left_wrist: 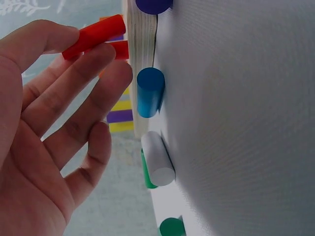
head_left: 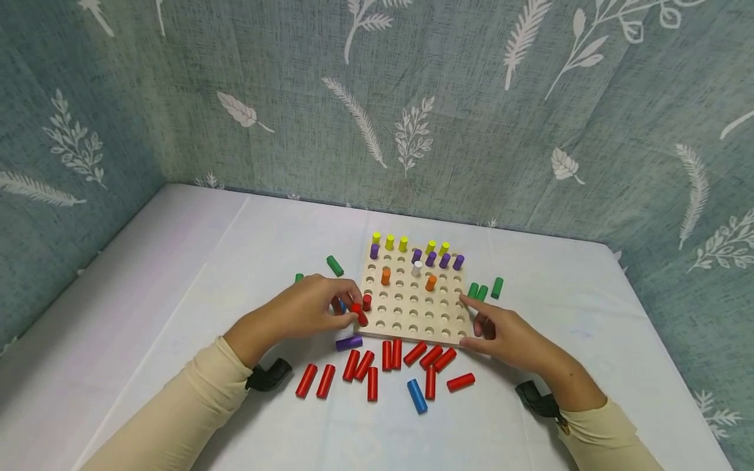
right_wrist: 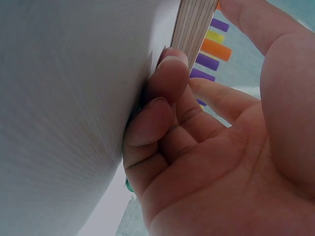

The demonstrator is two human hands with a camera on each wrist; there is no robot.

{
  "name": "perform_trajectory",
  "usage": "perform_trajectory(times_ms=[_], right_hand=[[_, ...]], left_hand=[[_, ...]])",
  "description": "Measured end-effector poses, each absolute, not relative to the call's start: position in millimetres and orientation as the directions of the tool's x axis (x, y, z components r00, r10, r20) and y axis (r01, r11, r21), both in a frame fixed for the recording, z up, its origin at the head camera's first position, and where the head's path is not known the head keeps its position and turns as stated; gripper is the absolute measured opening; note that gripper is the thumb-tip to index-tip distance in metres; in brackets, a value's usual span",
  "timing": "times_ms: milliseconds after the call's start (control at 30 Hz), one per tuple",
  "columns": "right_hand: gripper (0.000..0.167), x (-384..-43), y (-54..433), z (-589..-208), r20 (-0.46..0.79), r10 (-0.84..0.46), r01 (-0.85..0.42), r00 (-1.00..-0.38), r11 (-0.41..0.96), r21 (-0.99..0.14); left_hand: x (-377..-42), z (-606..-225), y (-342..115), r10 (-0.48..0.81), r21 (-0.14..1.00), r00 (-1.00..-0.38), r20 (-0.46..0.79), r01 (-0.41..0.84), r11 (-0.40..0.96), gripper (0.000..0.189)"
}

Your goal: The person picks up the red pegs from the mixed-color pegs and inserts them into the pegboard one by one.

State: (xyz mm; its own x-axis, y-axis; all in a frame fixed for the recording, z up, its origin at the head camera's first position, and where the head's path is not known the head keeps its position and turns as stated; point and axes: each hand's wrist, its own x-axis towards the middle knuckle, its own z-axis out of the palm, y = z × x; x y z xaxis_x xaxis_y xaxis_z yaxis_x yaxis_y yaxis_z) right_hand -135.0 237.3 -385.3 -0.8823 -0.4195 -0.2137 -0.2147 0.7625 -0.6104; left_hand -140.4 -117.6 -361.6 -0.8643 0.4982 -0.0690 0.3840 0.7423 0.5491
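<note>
My left hand (head_left: 321, 304) pinches a red peg (left_wrist: 96, 37) between thumb and fingertips. This peg leans over the front-left corner of the wooden pegboard (head_left: 406, 317). Just behind it another red peg (head_left: 367, 302) stands in the board's left column. My right hand (head_left: 506, 333) holds the board at its front-right corner, thumb at the front and index finger along the right edge. Its other fingers curl against the board's side in the right wrist view. Yellow pegs (head_left: 390, 242), purple pegs (head_left: 444, 260), two orange pegs (head_left: 385, 276) and a white peg (head_left: 417, 268) stand in holes farther back.
Several loose red pegs (head_left: 372, 384) and a blue peg (head_left: 417, 396) lie before the board, with a purple peg (head_left: 349, 343) near its left corner. Green pegs (head_left: 497, 288) lie at both sides. Left of the board are another blue peg (left_wrist: 150, 93) and a white peg (left_wrist: 158, 160).
</note>
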Motion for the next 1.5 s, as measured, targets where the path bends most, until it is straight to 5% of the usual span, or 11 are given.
perform_trajectory(times_ms=[1500], right_hand=[[0.083, -135.9, 237.7, -386.3, -0.223, -0.408, -0.203, -0.885, 0.771, -0.603]], left_hand=[[-137.9, -368.4, -109.7, 0.530, 0.530, -0.846, -0.060, 0.422, 0.735, 0.015]])
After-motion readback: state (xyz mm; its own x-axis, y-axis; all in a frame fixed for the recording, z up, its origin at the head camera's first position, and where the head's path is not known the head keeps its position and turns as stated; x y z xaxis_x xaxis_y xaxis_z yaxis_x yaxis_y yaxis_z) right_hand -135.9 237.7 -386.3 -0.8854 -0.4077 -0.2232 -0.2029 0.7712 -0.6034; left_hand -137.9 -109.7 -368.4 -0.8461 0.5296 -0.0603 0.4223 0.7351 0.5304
